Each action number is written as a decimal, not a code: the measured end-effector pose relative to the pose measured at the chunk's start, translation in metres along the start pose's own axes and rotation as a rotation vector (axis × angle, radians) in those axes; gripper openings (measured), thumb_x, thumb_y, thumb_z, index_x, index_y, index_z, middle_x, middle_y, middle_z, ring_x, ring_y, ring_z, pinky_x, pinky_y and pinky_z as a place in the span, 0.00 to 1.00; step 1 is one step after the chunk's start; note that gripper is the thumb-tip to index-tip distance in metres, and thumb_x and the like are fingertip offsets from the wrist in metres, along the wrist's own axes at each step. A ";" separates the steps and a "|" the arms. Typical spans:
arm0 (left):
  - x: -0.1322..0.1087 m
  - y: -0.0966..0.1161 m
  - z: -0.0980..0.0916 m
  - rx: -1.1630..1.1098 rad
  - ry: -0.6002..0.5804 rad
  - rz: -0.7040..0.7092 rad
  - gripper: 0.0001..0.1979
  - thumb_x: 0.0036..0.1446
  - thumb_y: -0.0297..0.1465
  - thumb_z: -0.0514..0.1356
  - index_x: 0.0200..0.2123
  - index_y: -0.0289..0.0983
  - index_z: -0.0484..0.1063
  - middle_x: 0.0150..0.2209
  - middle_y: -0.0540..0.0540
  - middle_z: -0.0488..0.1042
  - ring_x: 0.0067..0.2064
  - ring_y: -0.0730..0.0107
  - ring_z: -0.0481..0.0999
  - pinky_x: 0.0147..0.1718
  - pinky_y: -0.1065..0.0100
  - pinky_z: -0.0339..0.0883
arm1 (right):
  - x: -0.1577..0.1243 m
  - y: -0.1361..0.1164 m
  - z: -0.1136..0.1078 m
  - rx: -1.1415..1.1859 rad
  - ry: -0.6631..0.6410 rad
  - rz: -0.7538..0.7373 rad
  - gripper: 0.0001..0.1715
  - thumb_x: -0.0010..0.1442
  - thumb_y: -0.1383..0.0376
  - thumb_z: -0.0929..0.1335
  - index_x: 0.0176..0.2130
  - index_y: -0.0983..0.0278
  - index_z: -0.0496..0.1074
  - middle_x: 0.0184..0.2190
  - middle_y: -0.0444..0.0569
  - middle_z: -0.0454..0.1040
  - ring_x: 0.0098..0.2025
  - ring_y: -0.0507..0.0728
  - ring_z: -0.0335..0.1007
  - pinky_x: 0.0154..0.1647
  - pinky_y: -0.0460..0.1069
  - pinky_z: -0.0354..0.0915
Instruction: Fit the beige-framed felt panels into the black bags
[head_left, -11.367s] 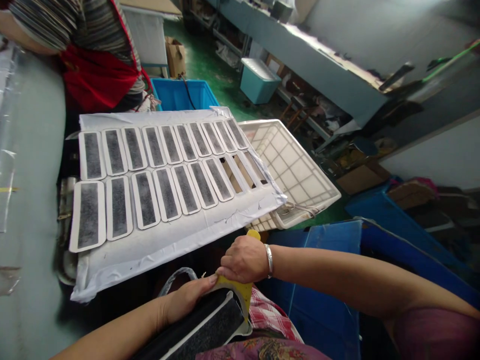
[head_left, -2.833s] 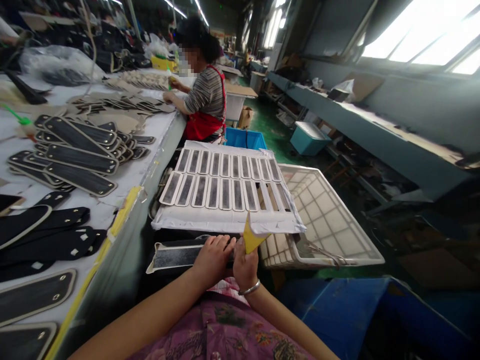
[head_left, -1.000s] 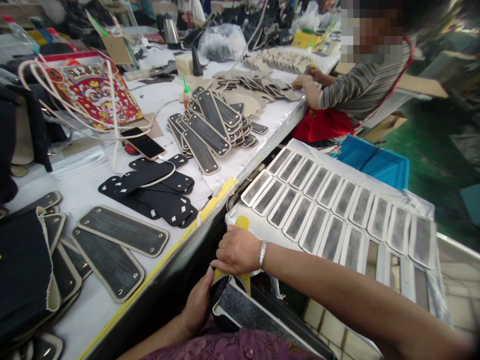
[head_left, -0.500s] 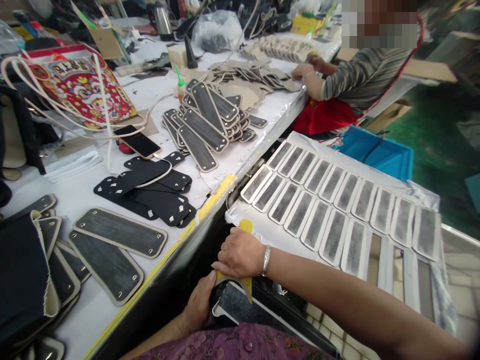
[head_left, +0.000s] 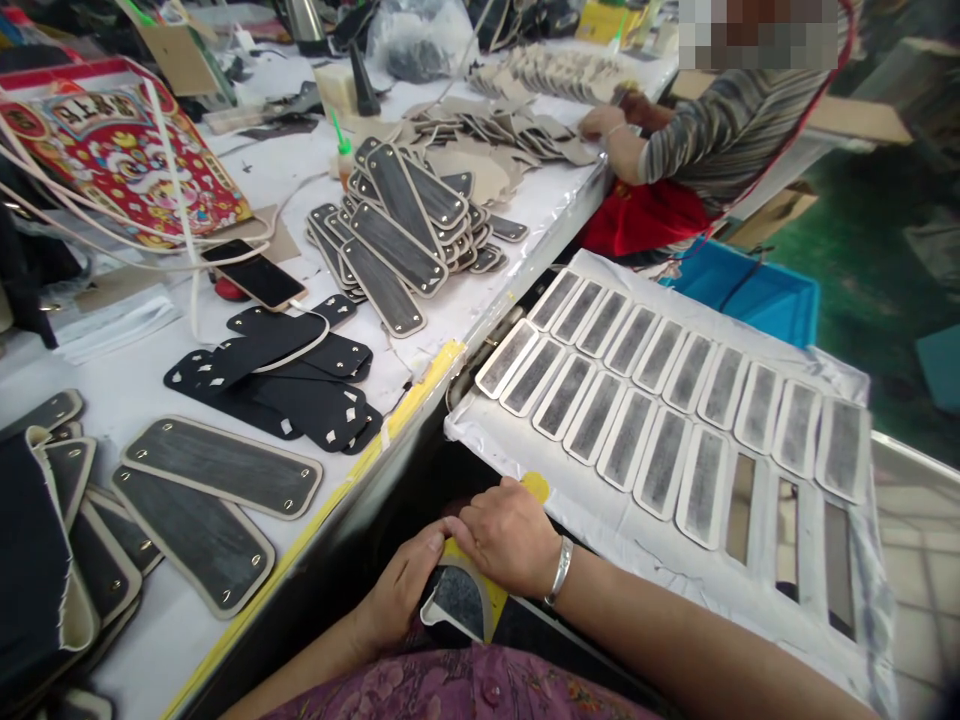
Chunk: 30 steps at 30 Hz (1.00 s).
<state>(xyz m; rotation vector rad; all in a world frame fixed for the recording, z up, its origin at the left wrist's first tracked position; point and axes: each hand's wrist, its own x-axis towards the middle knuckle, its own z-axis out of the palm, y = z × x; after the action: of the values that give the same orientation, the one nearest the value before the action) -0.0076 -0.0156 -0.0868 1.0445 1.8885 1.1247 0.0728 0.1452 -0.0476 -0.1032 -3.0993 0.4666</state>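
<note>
My right hand (head_left: 514, 535) is closed round a yellow tool with a rounded end (head_left: 535, 487) and a curved part (head_left: 493, 598); its exact kind is unclear. Beneath it, at my lap, a dark grey panel with a pale edge (head_left: 454, 597) shows in part. My left hand (head_left: 405, 580) is closed at the panel's far end, its thumb against my right hand; its fingertips are hidden. Right of my hands, a white-covered board (head_left: 600, 520) bears rows of grey panels with pale borders (head_left: 550, 390).
On the table at left lie grey panels with metal eyelets (head_left: 221, 465), black strips (head_left: 262, 385), a phone (head_left: 253, 275) and a red printed bag (head_left: 135, 150). Farther back is a heap of panels (head_left: 397, 240). A co-worker's hands (head_left: 604, 122) handle beige pieces. A blue bin (head_left: 750, 290) stands behind the board.
My right hand has moved slightly down and right with the yellow tool, covering more of the panel. My left hand has closed in beside it. The view has shifted slightly.
</note>
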 end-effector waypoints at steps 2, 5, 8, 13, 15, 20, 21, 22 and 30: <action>0.009 0.013 -0.003 -0.198 -0.113 -0.032 0.23 0.64 0.37 0.38 0.48 0.34 0.67 0.46 0.42 0.72 0.48 0.64 0.70 0.46 0.66 0.66 | -0.006 -0.002 0.000 -0.018 -0.004 0.041 0.26 0.66 0.59 0.55 0.24 0.64 0.70 0.22 0.48 0.72 0.25 0.54 0.64 0.29 0.52 0.44; 0.017 0.022 -0.006 -0.411 -0.223 -0.061 0.21 0.64 0.38 0.42 0.48 0.34 0.67 0.46 0.43 0.72 0.48 0.62 0.69 0.47 0.65 0.64 | -0.014 -0.006 0.000 -0.032 -0.014 0.085 0.24 0.66 0.60 0.56 0.25 0.63 0.70 0.21 0.48 0.72 0.24 0.54 0.64 0.28 0.52 0.44; 0.018 0.019 -0.011 -0.418 -0.279 -0.097 0.20 0.62 0.40 0.46 0.50 0.36 0.67 0.49 0.44 0.71 0.51 0.62 0.67 0.51 0.65 0.59 | -0.022 -0.010 -0.001 -0.034 -0.041 0.155 0.25 0.66 0.59 0.56 0.26 0.64 0.72 0.22 0.49 0.73 0.24 0.55 0.66 0.27 0.52 0.44; 0.015 0.009 -0.017 -0.632 -0.366 -0.291 0.28 0.62 0.46 0.39 0.52 0.35 0.66 0.50 0.44 0.71 0.52 0.61 0.68 0.52 0.61 0.59 | -0.039 -0.012 -0.009 -0.069 -0.114 0.220 0.27 0.66 0.58 0.54 0.27 0.64 0.72 0.23 0.50 0.74 0.25 0.56 0.69 0.26 0.50 0.49; 0.018 0.008 -0.020 -0.699 -0.399 -0.311 0.31 0.62 0.47 0.36 0.52 0.35 0.67 0.48 0.43 0.72 0.50 0.60 0.69 0.52 0.59 0.59 | -0.044 -0.013 -0.014 -0.099 -0.150 0.239 0.28 0.67 0.58 0.53 0.27 0.64 0.72 0.24 0.50 0.75 0.27 0.56 0.70 0.27 0.50 0.51; 0.032 0.012 -0.034 -0.474 -0.563 -0.101 0.22 0.60 0.42 0.50 0.49 0.36 0.70 0.49 0.44 0.72 0.51 0.59 0.68 0.53 0.62 0.55 | -0.056 -0.021 -0.037 -0.112 -0.247 0.373 0.33 0.67 0.54 0.50 0.29 0.64 0.73 0.27 0.51 0.76 0.30 0.57 0.71 0.30 0.49 0.56; 0.033 0.013 -0.036 -0.458 -0.589 -0.078 0.22 0.59 0.42 0.51 0.49 0.36 0.70 0.49 0.44 0.73 0.51 0.58 0.68 0.53 0.62 0.56 | -0.061 -0.023 -0.042 -0.100 -0.246 0.432 0.33 0.66 0.53 0.49 0.29 0.64 0.73 0.28 0.51 0.76 0.30 0.58 0.71 0.29 0.49 0.56; 0.034 0.012 -0.038 -0.466 -0.607 -0.071 0.22 0.59 0.42 0.51 0.50 0.36 0.70 0.48 0.44 0.73 0.51 0.58 0.68 0.52 0.61 0.56 | -0.066 -0.025 -0.047 -0.074 -0.237 0.499 0.33 0.66 0.53 0.49 0.29 0.63 0.72 0.27 0.51 0.75 0.30 0.57 0.71 0.29 0.49 0.56; 0.023 0.018 -0.039 -0.559 -0.548 -0.112 0.19 0.53 0.33 0.55 0.47 0.36 0.71 0.44 0.44 0.75 0.47 0.58 0.70 0.48 0.63 0.58 | -0.120 -0.038 -0.062 0.545 0.089 0.808 0.31 0.64 0.50 0.50 0.26 0.64 0.67 0.22 0.47 0.68 0.24 0.53 0.63 0.28 0.48 0.58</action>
<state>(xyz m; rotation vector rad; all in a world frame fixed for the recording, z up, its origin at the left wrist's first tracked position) -0.0454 -0.0036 -0.0593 0.8029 1.0994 1.0731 0.1906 0.1195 0.0232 -1.3171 -2.5850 1.2274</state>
